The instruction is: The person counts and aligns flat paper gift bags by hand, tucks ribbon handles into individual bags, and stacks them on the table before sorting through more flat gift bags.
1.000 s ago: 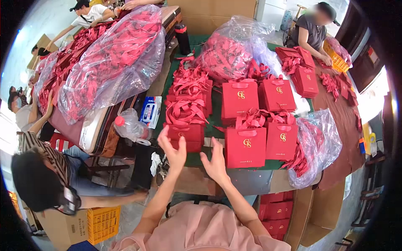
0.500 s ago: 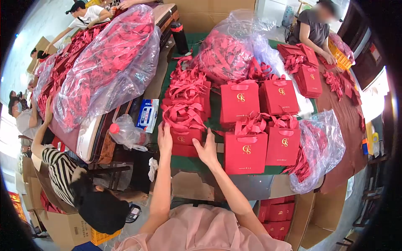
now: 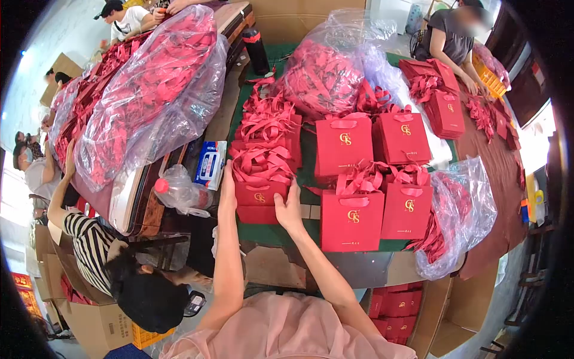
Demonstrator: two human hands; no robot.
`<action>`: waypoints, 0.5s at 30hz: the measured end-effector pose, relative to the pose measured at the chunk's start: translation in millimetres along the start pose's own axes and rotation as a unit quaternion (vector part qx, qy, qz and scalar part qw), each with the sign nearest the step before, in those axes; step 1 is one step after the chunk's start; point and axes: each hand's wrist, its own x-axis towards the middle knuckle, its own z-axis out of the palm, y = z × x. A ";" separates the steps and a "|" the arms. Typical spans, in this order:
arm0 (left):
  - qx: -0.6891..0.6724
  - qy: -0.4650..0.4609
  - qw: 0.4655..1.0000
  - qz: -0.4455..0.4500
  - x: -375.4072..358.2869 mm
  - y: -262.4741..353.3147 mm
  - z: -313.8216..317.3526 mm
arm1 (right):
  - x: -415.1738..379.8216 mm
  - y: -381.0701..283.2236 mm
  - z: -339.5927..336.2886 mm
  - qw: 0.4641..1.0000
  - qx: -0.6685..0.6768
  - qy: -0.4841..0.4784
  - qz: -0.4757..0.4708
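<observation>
A stack of red paper gift bags (image 3: 258,213) with a gold emblem and ribbon handles stands at the near edge of the green mat (image 3: 299,233). My left hand (image 3: 228,190) lies along its left side, the fingers partly hidden. My right hand (image 3: 289,207) presses its right side, thumb on the front. The stack is held between both hands. Behind it, more bags topped with tangled ribbons (image 3: 266,122) stand close. To the right are several upright stacks of the same bags, the nearest stack (image 3: 351,222) just beyond my right hand.
A plastic sack of red ribbon bags (image 3: 323,81) and a black bottle (image 3: 256,52) stand at the back. Left are a wipes pack (image 3: 210,166) and a plastic jug (image 3: 179,188). A clear bag (image 3: 463,209) lies right. Co-workers sit left and far right; open cartons (image 3: 460,311) stand below.
My right hand has closed in against the stack's right side, and my left hand sits flatter along the left side. A co-worker at the upper left has drawn back an outstretched arm.
</observation>
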 end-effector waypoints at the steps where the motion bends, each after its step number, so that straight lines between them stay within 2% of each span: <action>1: -0.007 -0.016 1.000 -0.008 -3.5 4.7 2.4 | 0.8 2.1 1.9 1.000 0.000 -0.001 -0.001; 3: 0.009 -0.010 1.000 -0.014 -13.0 11.5 7.9 | 0.0 6.3 5.7 0.999 -0.035 0.027 -0.020; 5: 0.007 -0.008 1.000 0.023 -8.9 3.3 6.8 | -0.3 11.0 6.4 0.998 -0.049 0.029 -0.021; 7: 0.018 0.028 0.999 0.002 -4.5 -4.5 7.1 | -1.6 14.1 5.4 0.997 -0.065 0.032 -0.022; 9: 0.006 0.041 0.999 0.029 -2.5 -11.9 5.3 | -3.4 15.0 4.9 0.996 -0.089 0.027 -0.002; 13: -0.015 0.039 0.999 0.007 -15.2 -7.8 6.9 | -8.0 8.1 0.4 0.993 -0.107 0.035 -0.019; 15: 0.009 0.092 0.995 0.036 -12.6 -13.3 5.3 | -9.1 -2.4 -4.5 0.995 -0.090 0.034 0.007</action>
